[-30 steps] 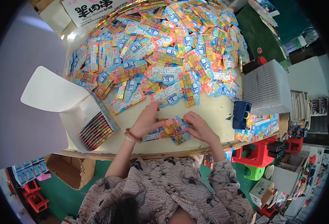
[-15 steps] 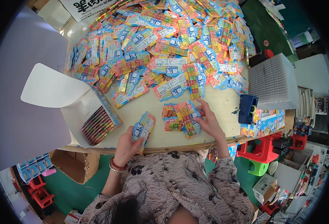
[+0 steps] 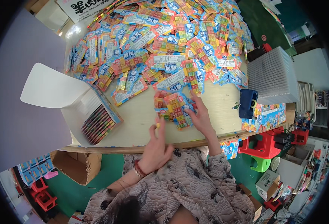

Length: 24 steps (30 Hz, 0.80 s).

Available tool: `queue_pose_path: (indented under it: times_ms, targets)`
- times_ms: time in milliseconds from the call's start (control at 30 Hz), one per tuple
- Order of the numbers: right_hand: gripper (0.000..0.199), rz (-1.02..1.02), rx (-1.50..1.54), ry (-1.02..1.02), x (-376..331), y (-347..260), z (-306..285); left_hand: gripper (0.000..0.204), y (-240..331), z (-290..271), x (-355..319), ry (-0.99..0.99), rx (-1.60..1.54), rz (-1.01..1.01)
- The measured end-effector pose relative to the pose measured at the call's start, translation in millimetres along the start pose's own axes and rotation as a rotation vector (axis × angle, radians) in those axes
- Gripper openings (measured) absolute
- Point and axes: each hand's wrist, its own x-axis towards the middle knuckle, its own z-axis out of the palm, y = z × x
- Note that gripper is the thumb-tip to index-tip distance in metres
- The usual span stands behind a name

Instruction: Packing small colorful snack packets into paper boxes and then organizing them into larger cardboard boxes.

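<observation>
In front of me, a small overlapping group of blister candy packs (image 3: 178, 112), blue and orange with rows of coloured pieces, lies near the table's front edge. My right hand (image 3: 201, 117) grips its right side, the thumb on the top pack and the index finger stretched along the upper edge. My left hand (image 3: 157, 147), slightly blurred, reaches up to the group's lower left edge with fingers extended and thumb apart; no pack shows in it. To the left stands an open white display box (image 3: 75, 119) with its flap up, and a row of packs (image 3: 99, 127) stands inside it.
A large pile of similar packs (image 3: 168, 63) covers the far table. At right are a blue tape dispenser (image 3: 248, 104) and a stack of clear plastic trays (image 3: 272, 76). A brown carton (image 3: 75, 166) sits below the table's left edge; red stools (image 3: 261, 145) stand at lower right.
The pack in my left hand has left it, and that hand has moved right to the group. My right hand and the packs under it have shifted left and slightly away.
</observation>
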Motion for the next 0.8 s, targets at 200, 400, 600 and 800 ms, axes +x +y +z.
queue_pose_path:
  times_ms: [200,400,600,800]
  targets:
    - [0.041,-0.172,-0.042,-0.181,2.7,-2.1,-11.0,0.074,-45.7,33.9,27.2,-0.042,-0.216,0.341]
    - [0.038,0.086,0.181,-0.362,-4.8,-6.7,-11.5,0.066,-88.6,35.0,43.3,0.261,0.347,0.464]
    - [0.052,-0.098,-0.052,-0.503,-12.9,-32.5,-10.0,0.129,-82.9,14.9,60.8,0.51,0.442,0.464]
    - [0.056,0.179,0.529,-0.38,-24.8,-14.5,2.1,0.136,-96.2,14.8,68.2,0.129,-0.156,0.368]
